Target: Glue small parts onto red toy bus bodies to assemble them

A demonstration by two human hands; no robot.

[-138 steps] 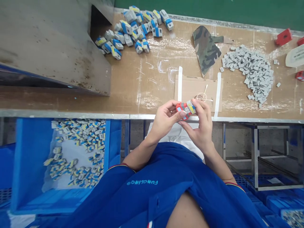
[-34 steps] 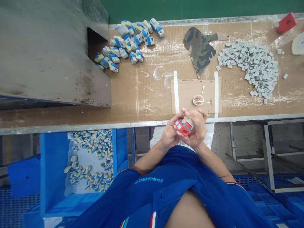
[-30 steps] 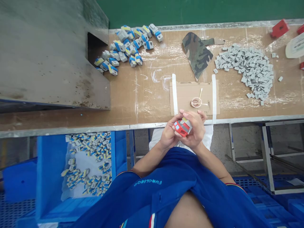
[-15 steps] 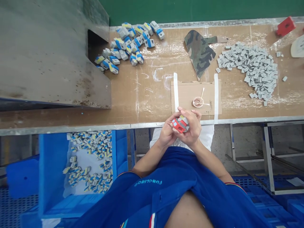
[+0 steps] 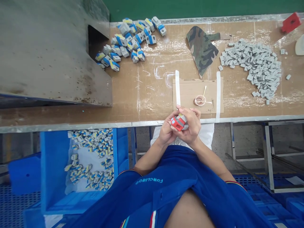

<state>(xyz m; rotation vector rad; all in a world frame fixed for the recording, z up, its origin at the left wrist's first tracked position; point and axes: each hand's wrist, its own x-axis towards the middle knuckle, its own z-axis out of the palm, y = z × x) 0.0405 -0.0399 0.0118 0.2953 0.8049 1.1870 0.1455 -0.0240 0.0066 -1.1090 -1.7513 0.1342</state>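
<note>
Between both hands, just off the table's front edge, is a small red and grey toy vehicle [image 5: 178, 122] with light-blue windows and a yellow patch on top. My left hand [image 5: 166, 132] is closed round its left end. My right hand [image 5: 192, 126] grips the other end, its fingers bent over the top and hiding part of it. In front of the hands lies a taped cardboard sheet [image 5: 186, 90], which bears a small round cup [image 5: 199, 100] with cotton swabs in it.
Loose grey pieces [image 5: 263, 68] are heaped at the right, beside a camouflage cloth [image 5: 201, 47]. Blue, yellow and grey toy parts [image 5: 128, 39] lie back left, near a metal housing [image 5: 54, 57]. A blue crate [image 5: 54, 202] of similar parts stands below the table's left side. A red piece [image 5: 291, 22] sits far right.
The view has shifted slightly. Both hands keep hold of the toy vehicle in nearly the same place, and the toy is turned very slightly.
</note>
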